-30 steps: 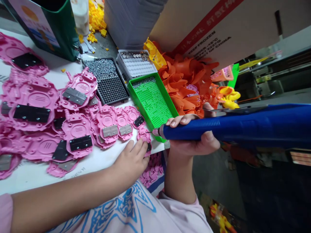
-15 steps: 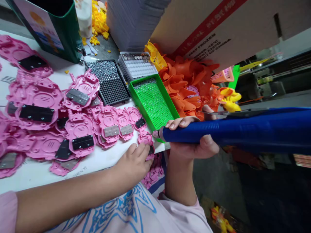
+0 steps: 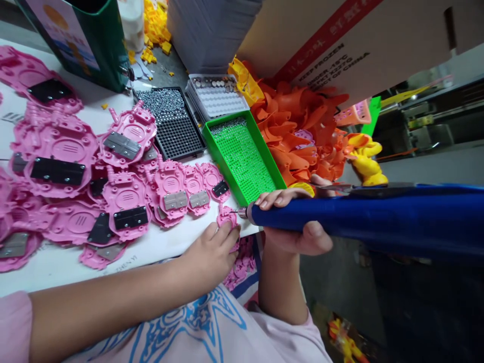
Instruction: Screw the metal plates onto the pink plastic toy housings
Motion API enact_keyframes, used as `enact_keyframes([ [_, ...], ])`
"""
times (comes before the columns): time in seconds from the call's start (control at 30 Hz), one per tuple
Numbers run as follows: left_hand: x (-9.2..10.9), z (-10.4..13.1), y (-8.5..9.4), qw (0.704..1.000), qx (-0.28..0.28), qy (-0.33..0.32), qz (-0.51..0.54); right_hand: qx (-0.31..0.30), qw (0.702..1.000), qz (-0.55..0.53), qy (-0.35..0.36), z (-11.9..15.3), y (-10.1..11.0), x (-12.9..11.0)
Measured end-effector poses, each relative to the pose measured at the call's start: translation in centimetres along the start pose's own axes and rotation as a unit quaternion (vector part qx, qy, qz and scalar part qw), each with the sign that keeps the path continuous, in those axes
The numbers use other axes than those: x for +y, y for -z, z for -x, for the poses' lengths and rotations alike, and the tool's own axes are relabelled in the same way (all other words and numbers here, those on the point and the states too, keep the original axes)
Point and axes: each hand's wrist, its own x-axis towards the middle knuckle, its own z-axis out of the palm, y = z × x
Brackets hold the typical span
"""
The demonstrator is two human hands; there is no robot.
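My right hand (image 3: 293, 222) is wrapped around a blue electric screwdriver (image 3: 363, 214), held nearly level with its tip pointing left. The tip meets, or comes very close to, a small pink plastic housing (image 3: 226, 216) at the table's front edge. Over that housing my left hand (image 3: 215, 249) bends its fingers, holding it against the white surface; they hide much of it. Just beyond lies a green screw tray (image 3: 245, 161), with screws seated in its holes. More pink housings (image 3: 126, 196) with black or grey screwed-on covers spread to the left.
Behind stand a black screw tray (image 3: 176, 123), a clear tray (image 3: 219, 96) of small round metal parts and a green container (image 3: 91, 45). Orange plastic parts (image 3: 295, 136) heap up beside a large carton (image 3: 321, 40). More pink parts (image 3: 244, 262) lie below the table edge.
The view has shifted slightly. The screwdriver tip stays at the pink housing and both hands keep their holds. A yellow piece now shows behind my right hand.
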Motion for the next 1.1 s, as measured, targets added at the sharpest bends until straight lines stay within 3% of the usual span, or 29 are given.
enact_keyframes([
  [0.1, -0.1, 0.0, -0.2, 1.000, 0.012, 0.012, -0.003, -0.038, 0.999, -0.001, 0.002, 0.1, -0.1, -0.1],
  [0.3, -0.2, -0.3, 0.2, 0.999, -0.037, -0.007, -0.002, -0.078, 0.997, -0.008, 0.019, -0.1, -0.5, -0.1],
  [0.7, -0.5, 0.0, 0.1, 0.998, -0.033, -0.036, -0.026, -0.062, 0.998, -0.033, -0.008, 0.0, 0.3, -0.4],
  [0.77, -0.7, -0.1, 0.2, 0.999, -0.020, -0.036, -0.016, -0.043, 0.999, -0.028, 0.010, -1.0, 0.4, -1.2],
  [0.93, -1.1, 0.1, 0.0, 0.999, 0.037, -0.031, -0.022, 0.071, 0.994, 0.015, 0.080, -4.4, 0.6, -1.8],
  [1.1, -1.4, -0.3, 0.3, 0.999, 0.037, -0.010, 0.000, 0.131, 0.990, 0.054, 0.003, -6.1, 1.5, 1.5],
])
